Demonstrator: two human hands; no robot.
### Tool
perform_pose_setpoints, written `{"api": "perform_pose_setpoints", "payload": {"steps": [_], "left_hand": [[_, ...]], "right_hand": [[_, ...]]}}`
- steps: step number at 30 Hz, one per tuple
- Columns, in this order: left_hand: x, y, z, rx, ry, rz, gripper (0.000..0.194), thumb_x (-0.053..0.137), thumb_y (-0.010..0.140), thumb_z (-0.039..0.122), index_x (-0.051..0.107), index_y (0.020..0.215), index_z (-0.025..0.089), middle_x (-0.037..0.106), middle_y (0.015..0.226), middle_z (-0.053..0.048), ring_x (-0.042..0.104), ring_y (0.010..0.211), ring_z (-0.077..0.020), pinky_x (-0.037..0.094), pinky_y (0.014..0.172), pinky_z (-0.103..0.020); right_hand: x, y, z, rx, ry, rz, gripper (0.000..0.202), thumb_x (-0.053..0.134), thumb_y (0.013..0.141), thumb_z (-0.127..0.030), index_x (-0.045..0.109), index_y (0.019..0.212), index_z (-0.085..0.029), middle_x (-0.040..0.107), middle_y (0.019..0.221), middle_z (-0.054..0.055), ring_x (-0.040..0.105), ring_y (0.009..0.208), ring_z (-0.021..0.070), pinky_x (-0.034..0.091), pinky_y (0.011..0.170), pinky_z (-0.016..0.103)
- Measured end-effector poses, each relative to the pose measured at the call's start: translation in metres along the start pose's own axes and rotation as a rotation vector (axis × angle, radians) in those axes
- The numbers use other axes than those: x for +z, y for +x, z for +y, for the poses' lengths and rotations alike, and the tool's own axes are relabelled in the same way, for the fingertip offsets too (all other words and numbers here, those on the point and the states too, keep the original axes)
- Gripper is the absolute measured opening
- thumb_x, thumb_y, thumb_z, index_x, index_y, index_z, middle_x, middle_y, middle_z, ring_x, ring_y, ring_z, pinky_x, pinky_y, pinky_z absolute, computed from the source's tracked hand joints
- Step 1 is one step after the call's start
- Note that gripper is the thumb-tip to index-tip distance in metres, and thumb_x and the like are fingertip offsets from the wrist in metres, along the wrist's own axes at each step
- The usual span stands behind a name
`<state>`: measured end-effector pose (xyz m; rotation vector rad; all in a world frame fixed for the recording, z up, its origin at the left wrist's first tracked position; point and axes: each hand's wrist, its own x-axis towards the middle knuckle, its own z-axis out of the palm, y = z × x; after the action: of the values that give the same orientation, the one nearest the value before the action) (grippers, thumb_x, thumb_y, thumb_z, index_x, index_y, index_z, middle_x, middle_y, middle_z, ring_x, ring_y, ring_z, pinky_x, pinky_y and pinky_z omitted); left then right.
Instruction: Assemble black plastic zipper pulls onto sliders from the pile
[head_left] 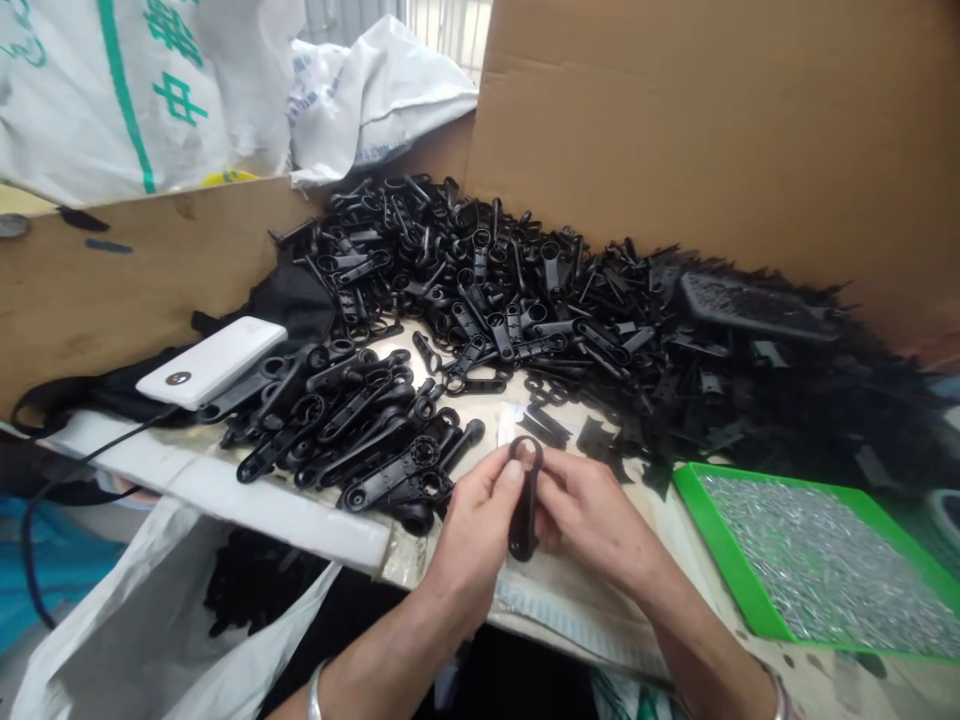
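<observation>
Near the table's front edge, a black plastic lever-shaped part (525, 510) stands on end between my two hands, its ring end up. My left hand (480, 510) grips it from the left, thumb near the ring. From the other side my right hand (589, 505) closes its fingers on the same part; some of those fingertips are hidden behind it. Just beyond the hands lie several thin flat black pieces (547, 425). A smaller heap of similar black levers (390, 470) is left of my left hand.
A large pile of black parts (480, 290) rests against cardboard walls (712, 130). At right is a green tray (739, 560) of small shiny metal pieces. A white power bank (214, 360) with a cable lies at left. An open white sack (135, 610) hangs below the table edge.
</observation>
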<state>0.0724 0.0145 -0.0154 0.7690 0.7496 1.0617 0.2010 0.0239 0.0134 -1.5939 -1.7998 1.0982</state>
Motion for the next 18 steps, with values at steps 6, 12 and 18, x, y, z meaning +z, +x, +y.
{"api": "perform_pose_setpoints", "payload": {"steps": [6, 12, 18], "left_hand": [[0.004, 0.002, 0.002, -0.193, -0.196, 0.072, 0.022, 0.054, 0.091, 0.027, 0.060, 0.104, 0.011, 0.062, 0.105, -0.012, 0.060, 0.074, -0.0140, 0.050, 0.061, -0.026], [0.003, -0.007, 0.006, -0.204, -0.369, -0.056, 0.041, 0.057, 0.088, 0.045, 0.053, 0.114, 0.014, 0.059, 0.106, -0.012, 0.052, 0.065, -0.0096, 0.042, 0.047, -0.019], [-0.001, -0.009, 0.001, -0.180, -0.271, -0.118, 0.053, 0.081, 0.065, 0.027, 0.056, 0.110, 0.014, 0.055, 0.112, -0.011, 0.053, 0.069, -0.0091, 0.041, 0.051, -0.019]], "right_hand": [[-0.036, 0.034, 0.022, -0.054, -0.371, 0.293, 0.025, 0.046, 0.092, -0.032, 0.067, 0.088, -0.019, 0.069, 0.075, 0.004, 0.066, 0.067, 0.0175, 0.050, 0.063, 0.028], [-0.057, 0.085, 0.055, -0.283, -0.875, 0.089, 0.029, 0.046, 0.090, -0.020, 0.070, 0.106, -0.025, 0.064, 0.117, 0.006, 0.062, 0.100, 0.0224, 0.049, 0.075, 0.031], [-0.061, 0.103, 0.083, -0.373, -0.716, 0.112, 0.026, 0.046, 0.088, -0.024, 0.072, 0.094, -0.022, 0.070, 0.101, 0.007, 0.066, 0.087, 0.0243, 0.051, 0.078, 0.037]]}}
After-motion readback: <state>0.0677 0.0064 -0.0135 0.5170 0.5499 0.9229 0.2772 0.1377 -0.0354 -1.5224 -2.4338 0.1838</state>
